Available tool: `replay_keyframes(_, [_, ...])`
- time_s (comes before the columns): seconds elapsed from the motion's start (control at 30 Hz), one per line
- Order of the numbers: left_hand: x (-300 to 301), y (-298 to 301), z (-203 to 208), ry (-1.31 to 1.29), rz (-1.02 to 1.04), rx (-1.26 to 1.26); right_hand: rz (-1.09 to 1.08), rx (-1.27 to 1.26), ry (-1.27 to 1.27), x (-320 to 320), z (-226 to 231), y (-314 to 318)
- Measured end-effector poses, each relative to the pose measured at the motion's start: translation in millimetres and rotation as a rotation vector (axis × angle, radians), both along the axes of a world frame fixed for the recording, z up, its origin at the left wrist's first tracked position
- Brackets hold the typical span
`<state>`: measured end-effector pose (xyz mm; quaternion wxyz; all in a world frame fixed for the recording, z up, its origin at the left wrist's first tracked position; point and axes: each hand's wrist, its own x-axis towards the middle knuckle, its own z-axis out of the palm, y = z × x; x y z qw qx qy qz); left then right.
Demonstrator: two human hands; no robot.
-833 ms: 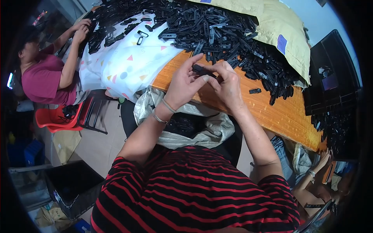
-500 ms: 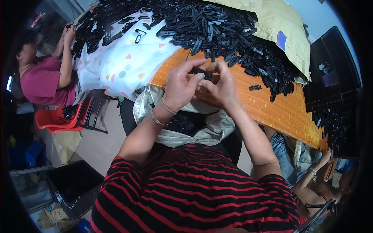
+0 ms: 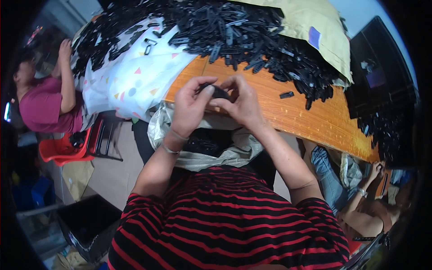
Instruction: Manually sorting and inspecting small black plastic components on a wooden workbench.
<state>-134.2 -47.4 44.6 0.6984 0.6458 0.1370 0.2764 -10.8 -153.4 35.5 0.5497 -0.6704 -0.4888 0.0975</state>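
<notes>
Above the near edge of the wooden table (image 3: pixel 270 103), my left hand (image 3: pixel 191 105) and my right hand (image 3: pixel 243 101) face each other with a small, curved black plastic piece (image 3: pixel 220 92) between them. The fingers and thumb of each hand close on one end of it, and its ends are partly hidden. Below my hands a pale woven sack (image 3: pixel 243 145) hangs open at my lap, with dark pieces inside. A large heap of long black plastic pieces (image 3: pixel 229 33) covers the table beyond my hands. One loose piece (image 3: pixel 286 95) lies apart to the right.
A white patterned cloth (image 3: pixel 130 76) drapes the table's left side, where a person (image 3: pixel 45 99) sits by a red chair (image 3: pixel 63 148). A yellowish sack (image 3: pixel 310 27) and black box (image 3: pixel 378 67) stand right. Another person (image 3: pixel 364 211) works lower right; a dark bin (image 3: pixel 90 225) is lower left.
The black piece has turned and shows more of its length between my hands. The whole view has shifted slightly, with the table and both hands appearing further left.
</notes>
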Motion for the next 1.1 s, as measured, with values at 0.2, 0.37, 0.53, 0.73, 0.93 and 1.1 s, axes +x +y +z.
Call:
replay_keyframes(0.2, [-20, -8, -11, 0.057, -0.005, -0.001, 0.066, -0.116, 0.024, -11, -1, -16])
replay_keyframes(0.37, [-47, -2, -15, 0.279, 0.056, 0.948, 0.109, -0.270, -0.307, 42, 16, -69])
replay_keyframes(0.53, [-12, -3, -10, 0.203, 0.126, 0.866, -0.310, -0.488, -0.646, 99, 12, -117])
replay_keyframes(0.73, [55, 10, -28, 0.230, 0.086, 1.104, -0.282, -0.558, -0.674, 108, -4, -112])
replay_keyframes(0.93, [64, 21, -32, 0.137, 0.016, 1.266, -0.212, -0.544, -0.736, 117, -9, -115])
replay_keyframes(1.1, [55, 14, -29, 0.138, -0.008, 0.764, -0.044, -0.329, -0.316, 83, 24, -85])
